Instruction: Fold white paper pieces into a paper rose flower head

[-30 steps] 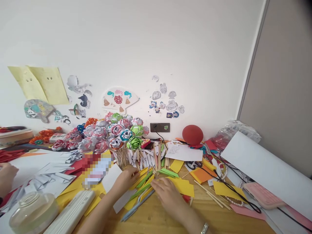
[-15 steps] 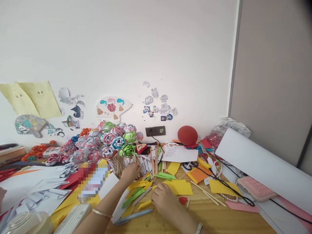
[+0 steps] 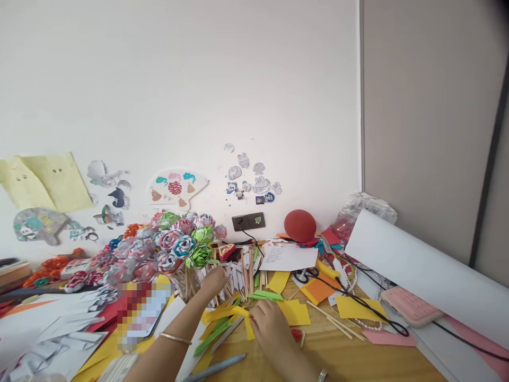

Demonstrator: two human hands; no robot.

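My left hand (image 3: 213, 281) reaches among the wooden sticks (image 3: 243, 273) and folded white paper strips (image 3: 234, 278) at the back of the table. Its fingers are mostly hidden behind the hand. Lower and to the right, my right hand (image 3: 270, 326) has its fingers closed at the end of a yellow paper strip (image 3: 240, 312). Green paper strips (image 3: 212, 338) lie between my two forearms, and more green strips (image 3: 265, 295) sit just behind my right hand. Yellow paper pieces (image 3: 296, 313) lie beside it. Paper flowers (image 3: 184, 245) are heaped left of my left hand.
A pen (image 3: 217, 367) lies in front. At the right are a black cable (image 3: 363, 303), scissors (image 3: 305, 275), loose sticks (image 3: 336, 321), a pink calculator-like device (image 3: 411, 306) and a large white paper roll (image 3: 421, 270). A red balloon (image 3: 300, 225) stands by the wall; a phone (image 3: 153, 313) lies left.
The view has tilted up and turned slightly right. My right hand's yellow strip has shifted up towards my left hand. My left hand remains among the sticks and strips.
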